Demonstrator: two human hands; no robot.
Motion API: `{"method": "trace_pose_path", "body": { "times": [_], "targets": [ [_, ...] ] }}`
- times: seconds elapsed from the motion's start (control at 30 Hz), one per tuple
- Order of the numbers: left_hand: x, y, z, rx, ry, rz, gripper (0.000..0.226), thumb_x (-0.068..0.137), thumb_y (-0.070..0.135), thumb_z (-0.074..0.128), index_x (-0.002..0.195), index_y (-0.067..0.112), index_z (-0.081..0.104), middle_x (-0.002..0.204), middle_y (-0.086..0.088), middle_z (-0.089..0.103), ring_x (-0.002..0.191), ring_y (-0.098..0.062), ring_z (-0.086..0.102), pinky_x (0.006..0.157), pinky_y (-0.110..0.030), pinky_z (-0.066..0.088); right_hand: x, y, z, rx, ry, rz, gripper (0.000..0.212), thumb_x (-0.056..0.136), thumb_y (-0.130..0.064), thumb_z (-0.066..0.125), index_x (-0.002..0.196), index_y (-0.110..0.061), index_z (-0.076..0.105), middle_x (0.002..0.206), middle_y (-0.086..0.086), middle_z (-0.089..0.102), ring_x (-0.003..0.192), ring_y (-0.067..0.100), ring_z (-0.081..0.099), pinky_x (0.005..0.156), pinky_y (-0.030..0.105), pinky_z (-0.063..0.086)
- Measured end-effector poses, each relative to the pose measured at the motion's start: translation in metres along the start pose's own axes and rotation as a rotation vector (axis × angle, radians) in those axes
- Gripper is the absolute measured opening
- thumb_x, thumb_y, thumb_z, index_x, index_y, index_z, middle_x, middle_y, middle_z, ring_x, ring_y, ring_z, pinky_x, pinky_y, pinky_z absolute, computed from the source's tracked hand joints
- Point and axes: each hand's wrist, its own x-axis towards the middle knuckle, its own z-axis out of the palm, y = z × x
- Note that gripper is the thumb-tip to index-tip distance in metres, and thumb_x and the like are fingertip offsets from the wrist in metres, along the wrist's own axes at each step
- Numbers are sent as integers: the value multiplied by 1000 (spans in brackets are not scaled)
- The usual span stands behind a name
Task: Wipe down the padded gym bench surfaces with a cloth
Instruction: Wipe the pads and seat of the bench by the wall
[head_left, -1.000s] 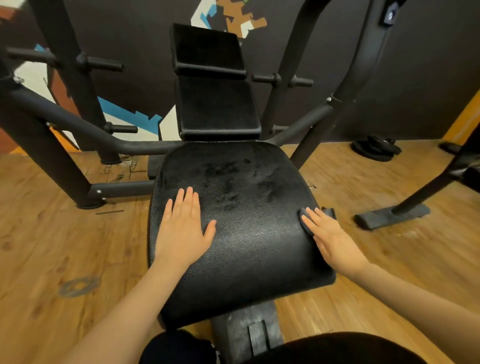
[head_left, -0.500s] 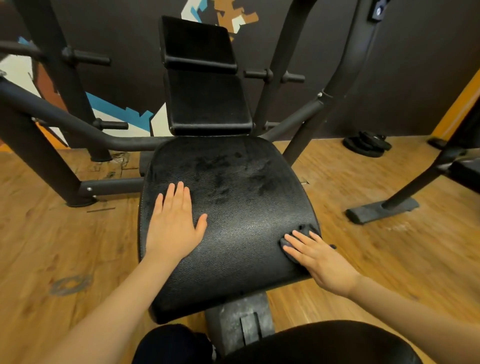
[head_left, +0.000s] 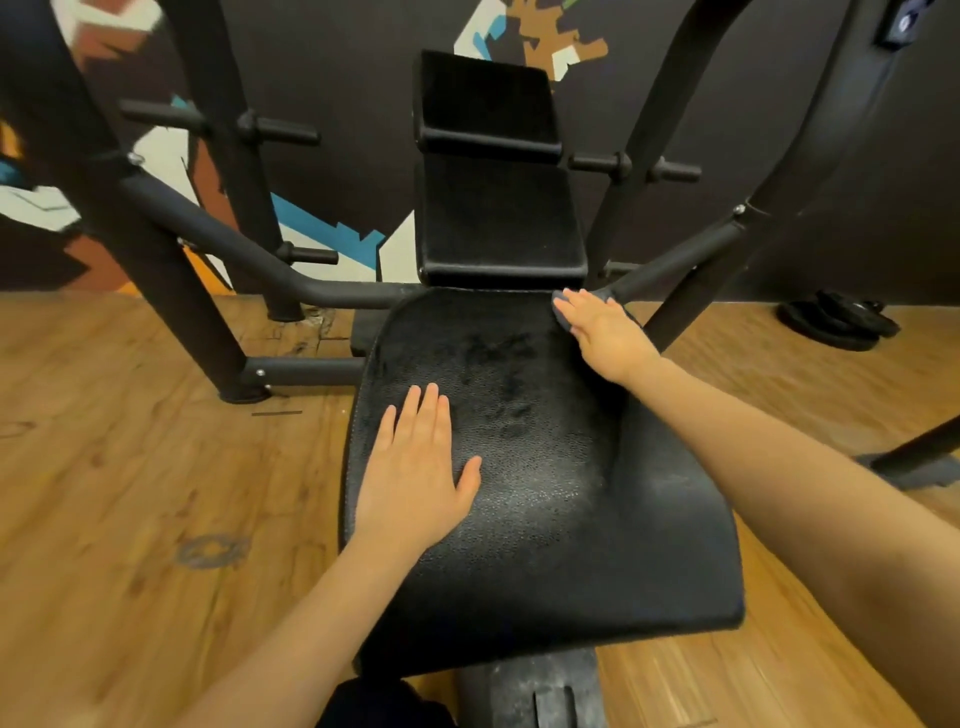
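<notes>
Head view: your right hand (head_left: 602, 332) lies with straight fingers (head_left: 571, 306) flat on the dark cloth (head_left: 560, 318), pressing it onto the far right corner of the seat pad (head_left: 545, 519); only the cloth's edges peek out around the fingertips and beyond the knuckles. Those fingers point away from you and to the left, toward the foot of the back pad (head_left: 498, 218), which stands just beyond them. Your left hand (head_left: 421, 478) rests palm-down, fingers straight and together, thumb spread, on the near left part of the seat pad, holding nothing. The seat pad's long axis runs from you toward the back pad. Past your right fingertips a frame tube (head_left: 675, 265) slants up to the right; weight plates (head_left: 836, 322) lie on the wooden floor (head_left: 130, 493) well to the right.
</notes>
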Motion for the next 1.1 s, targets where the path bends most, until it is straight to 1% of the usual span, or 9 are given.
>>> {"method": "trace_pose_path", "body": {
  "times": [0.2, 0.27, 0.4, 0.53, 0.6, 0.67, 0.87, 0.97, 1.1],
  "targets": [
    [-2, 0, 2, 8, 2, 7, 76, 97, 56, 21, 153, 8, 4, 161, -9, -1, 148, -23, -6, 118, -39, -2, 14, -12, -2, -1, 91, 103, 48, 96, -5, 36, 144, -7, 29, 150, 11, 30, 137, 28, 24, 110, 47, 18],
    [-2, 1, 1, 12, 2, 6, 76, 97, 55, 21, 153, 7, 4, 161, -9, -1, 147, -23, -5, 118, -39, -2, -3, -18, 1, -39, 125, 57, 48, 96, -6, 37, 144, -7, 28, 149, 11, 31, 136, 28, 26, 109, 45, 20],
    [-2, 1, 0, 20, -3, 13, 75, 97, 55, 20, 152, 7, 4, 161, -11, -1, 148, -24, -5, 118, -39, -2, -58, -27, 12, -21, 66, -88, 50, 95, -2, 41, 143, -6, 30, 151, 11, 28, 140, 28, 23, 111, 42, 19],
    [-3, 2, -1, 23, -9, 9, 75, 97, 55, 20, 152, 6, 5, 160, -11, 0, 148, -24, -3, 119, -40, 1, -121, -30, 30, -55, 113, -248, 51, 80, 3, 57, 130, -3, 50, 135, 15, 51, 124, 33, 49, 98, 49, 40],
    [-4, 2, -1, 18, -5, 12, 75, 97, 54, 21, 152, 6, 6, 160, -11, 1, 148, -24, -3, 119, -39, 1, -150, -33, 37, -53, 110, -280, 46, 82, -7, 47, 128, -8, 50, 132, 11, 55, 119, 30, 54, 93, 49, 44],
    [-5, 3, -1, 9, 4, 15, 74, 97, 53, 22, 152, 5, 7, 160, -11, 3, 148, -24, -2, 119, -39, 1, -177, -37, 45, -45, 119, -307, 48, 81, -15, 36, 128, -13, 45, 133, 7, 54, 120, 26, 53, 94, 46, 43],
    [-5, 2, -2, 3, 6, 18, 73, 98, 52, 23, 152, 5, 9, 160, -11, 5, 148, -24, 0, 119, -39, 1, -234, -44, 72, -96, 81, -422, 51, 81, -19, 38, 131, -19, 41, 137, 1, 50, 129, 19, 37, 103, 37, 34],
    [-5, 2, -3, -3, 7, 21, 73, 98, 52, 24, 152, 5, 10, 160, -11, 6, 148, -24, 1, 119, -39, 2, -235, -34, 67, -202, -3, -577, 51, 81, -23, 39, 132, -21, 40, 138, -1, 49, 129, 19, 36, 105, 39, 31],
    [-6, 1, -3, -1, 0, 16, 73, 98, 52, 22, 152, 5, 9, 160, -11, 4, 148, -24, -1, 119, -39, 1, -228, -17, 68, -308, -101, -822, 50, 87, -26, 35, 137, -25, 37, 146, -4, 33, 136, 19, 29, 109, 41, 21]
  ]
}}
